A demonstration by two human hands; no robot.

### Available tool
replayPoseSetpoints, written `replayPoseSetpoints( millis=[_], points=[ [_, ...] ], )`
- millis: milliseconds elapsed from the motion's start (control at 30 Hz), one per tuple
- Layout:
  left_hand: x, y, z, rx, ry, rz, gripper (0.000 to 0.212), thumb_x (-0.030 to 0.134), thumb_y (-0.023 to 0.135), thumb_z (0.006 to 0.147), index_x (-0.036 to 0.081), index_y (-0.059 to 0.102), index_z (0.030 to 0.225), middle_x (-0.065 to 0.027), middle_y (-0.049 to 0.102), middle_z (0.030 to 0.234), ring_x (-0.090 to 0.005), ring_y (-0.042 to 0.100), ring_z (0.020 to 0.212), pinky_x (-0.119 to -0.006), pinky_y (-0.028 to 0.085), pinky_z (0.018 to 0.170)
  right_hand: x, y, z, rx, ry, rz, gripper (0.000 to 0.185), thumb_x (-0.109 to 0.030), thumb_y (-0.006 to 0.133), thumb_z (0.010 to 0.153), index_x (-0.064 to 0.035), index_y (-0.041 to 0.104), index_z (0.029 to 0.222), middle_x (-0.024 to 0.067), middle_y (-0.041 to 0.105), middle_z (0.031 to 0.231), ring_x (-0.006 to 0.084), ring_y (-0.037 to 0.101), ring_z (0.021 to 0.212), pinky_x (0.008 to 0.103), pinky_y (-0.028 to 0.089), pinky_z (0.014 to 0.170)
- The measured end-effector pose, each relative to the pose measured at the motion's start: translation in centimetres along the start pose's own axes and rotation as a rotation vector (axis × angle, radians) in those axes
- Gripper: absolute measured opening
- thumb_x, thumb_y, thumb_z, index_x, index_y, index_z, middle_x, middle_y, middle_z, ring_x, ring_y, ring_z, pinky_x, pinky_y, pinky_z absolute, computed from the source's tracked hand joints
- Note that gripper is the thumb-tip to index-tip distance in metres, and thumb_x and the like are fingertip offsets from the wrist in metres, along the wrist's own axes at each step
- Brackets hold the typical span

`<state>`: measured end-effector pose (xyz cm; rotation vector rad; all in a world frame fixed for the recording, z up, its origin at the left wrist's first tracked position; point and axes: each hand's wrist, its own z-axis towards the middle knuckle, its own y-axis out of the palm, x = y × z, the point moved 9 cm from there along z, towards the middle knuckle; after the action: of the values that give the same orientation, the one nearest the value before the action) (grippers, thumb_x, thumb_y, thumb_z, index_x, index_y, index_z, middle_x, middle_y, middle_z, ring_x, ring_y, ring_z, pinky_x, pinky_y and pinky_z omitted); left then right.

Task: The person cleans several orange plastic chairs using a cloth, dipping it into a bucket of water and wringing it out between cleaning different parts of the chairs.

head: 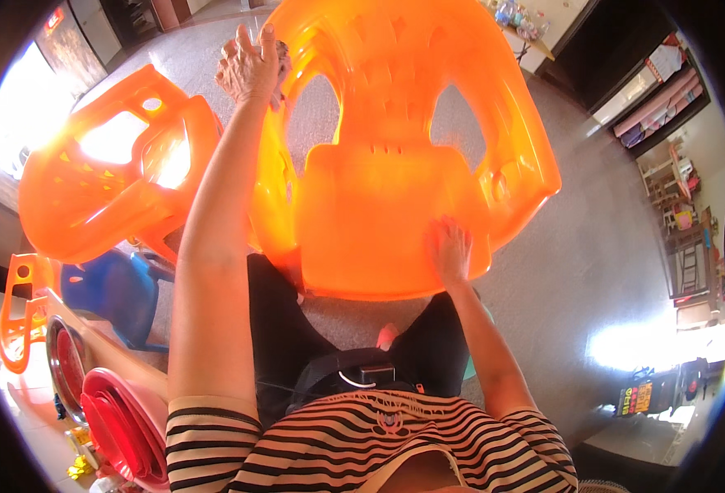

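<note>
An orange plastic armchair (393, 215) stands right in front of me, its seat towards my knees and its backrest away from me. My left hand (248, 69) reaches far forward to the upper left outer side of the chair. A crumpled cloth (283, 65) is held under that hand, against the chair's edge; its palm side is hidden. My right hand (450, 248) lies flat on the right front part of the seat, holding nothing. Two openings pierce the chair between backrest and arms.
A second orange plastic chair (122, 166) stands tilted at left, near a blue plastic chair (116, 293). Red plastic basins (122, 431) and an orange stool (20, 314) sit at lower left. Bottles (520, 21) crowd a table at the back. Shelving (683, 246) lines the right.
</note>
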<state>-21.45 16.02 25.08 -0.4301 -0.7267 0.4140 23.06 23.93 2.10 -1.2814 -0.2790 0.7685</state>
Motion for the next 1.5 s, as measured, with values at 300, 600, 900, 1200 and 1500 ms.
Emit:
replayPoseSetpoints(
  millis=[300, 600, 900, 1200, 1500],
  points=[
    [-0.8, -1.0, -0.3, 0.013, -0.185, -0.231, 0.08, 0.069, 0.021, 0.088, 0.007, 0.047, 0.132, -0.0181, 0.048, 0.127, -0.0324, 0.042, 0.121, -0.047, 0.026, 0.1, -15.4, -7.5, 14.9, 0.166, -0.492, 0.478, 0.035, -0.021, 0.061, 0.086, -0.0084, 0.056, 0.118, 0.0127, 0.052, 0.126, 0.0315, 0.048, 0.118, 0.0416, 0.035, 0.1],
    [0.1, -3.1, 0.2, 0.245, -0.038, -0.365, 0.07, 0.063, 0.028, 0.091, 0.006, 0.045, 0.13, -0.017, 0.042, 0.132, -0.0362, 0.039, 0.121, -0.049, 0.026, 0.101, -35.7, -4.9, 29.3, 0.145, -0.845, 0.325, 0.05, -0.028, 0.058, 0.084, -0.0176, 0.049, 0.132, 0.0032, 0.044, 0.14, 0.0206, 0.028, 0.138, 0.0489, 0.028, 0.107],
    [3.4, -1.1, -0.5, 0.004, 0.262, -0.174, 0.055, 0.051, 0.036, 0.095, 0.008, 0.047, 0.128, -0.0168, 0.046, 0.127, -0.0343, 0.041, 0.119, -0.046, 0.03, 0.1, -33.7, -5.0, 38.7, 0.493, -0.875, -0.138, 0.057, -0.052, 0.049, 0.087, -0.0294, 0.041, 0.138, -0.0065, 0.034, 0.147, 0.0132, 0.026, 0.138, 0.0607, 0.021, 0.106],
    [3.9, 1.0, -0.8, -0.15, 0.277, -0.148, 0.046, 0.045, 0.044, 0.094, 0.008, 0.051, 0.121, -0.0137, 0.05, 0.121, -0.0326, 0.045, 0.114, -0.046, 0.032, 0.097, -22.8, -12.2, 47.8, 0.821, -0.616, -0.098, 0.058, -0.049, 0.054, 0.085, -0.0173, 0.044, 0.133, 0.0052, 0.043, 0.14, 0.0258, 0.039, 0.129, 0.0534, 0.029, 0.103],
    [3.1, 1.8, -0.7, -0.27, 0.2, -0.131, 0.058, 0.055, 0.033, 0.095, 0.009, 0.052, 0.124, -0.0171, 0.048, 0.125, -0.0361, 0.045, 0.117, -0.048, 0.034, 0.099, -8.6, -16.2, 50.6, 0.768, -0.168, 0.005, 0.05, -0.047, 0.046, 0.091, -0.0184, 0.046, 0.133, 0.0068, 0.051, 0.126, 0.0296, 0.044, 0.122, 0.0629, 0.026, 0.102]
  ],
)
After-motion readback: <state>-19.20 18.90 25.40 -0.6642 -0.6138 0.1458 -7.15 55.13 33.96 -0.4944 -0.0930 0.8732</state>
